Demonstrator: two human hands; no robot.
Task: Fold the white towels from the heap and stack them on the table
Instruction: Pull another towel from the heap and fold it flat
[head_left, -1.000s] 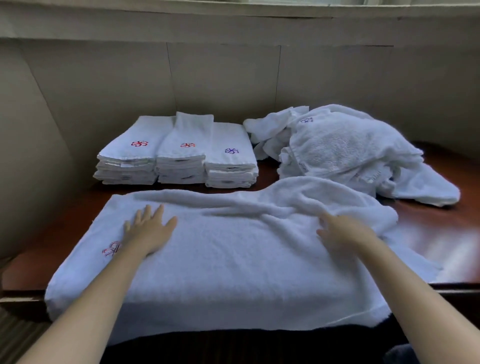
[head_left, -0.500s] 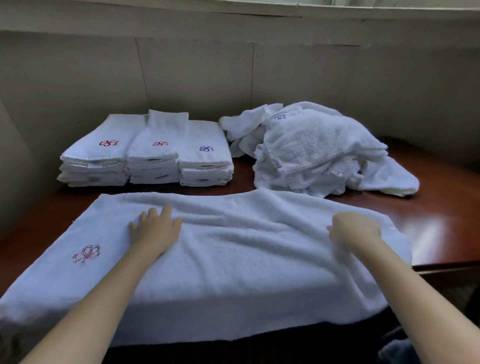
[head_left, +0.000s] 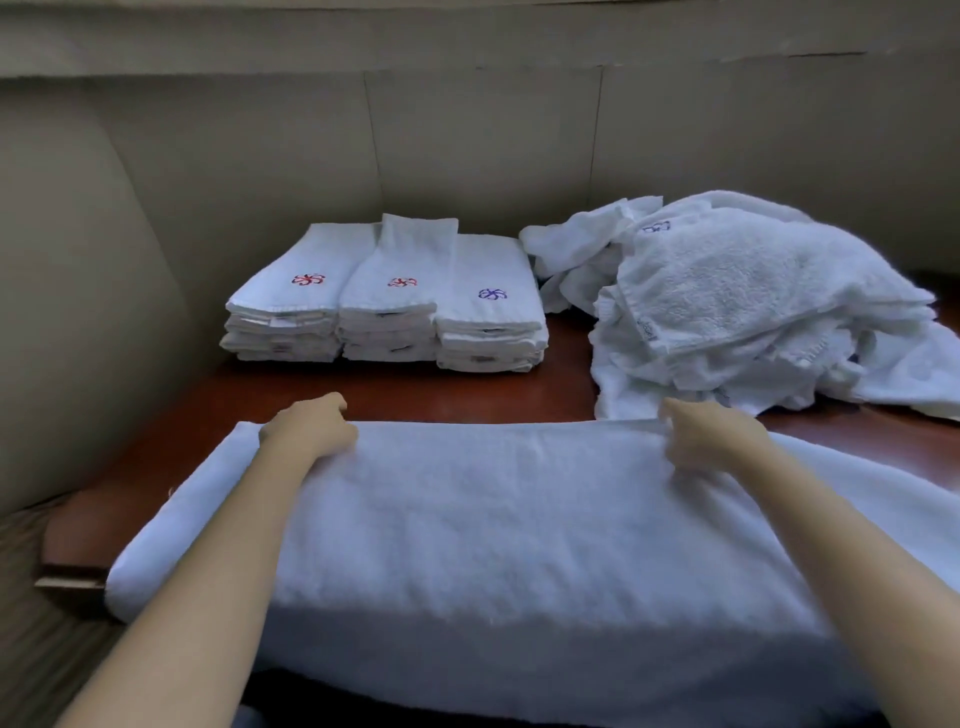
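Left hand (head_left: 311, 423) and right hand (head_left: 709, 434) each grip the far edge of a white towel (head_left: 519, 519) spread across the near worktop (head_left: 415, 397). Three folded stacks (head_left: 387, 301) are done; the heap (head_left: 737, 301) remains sizeable.

Two bare forearms entered from the bottom edge. The left hand (head_left: 309, 423) and the right hand (head_left: 709, 434) wore no gloves, and no rings, watch or bracelet showed on either wrist. No sleeve reached the visible part of either arm. The fingers were mostly hidden from this angle, so the nails could not be made out.
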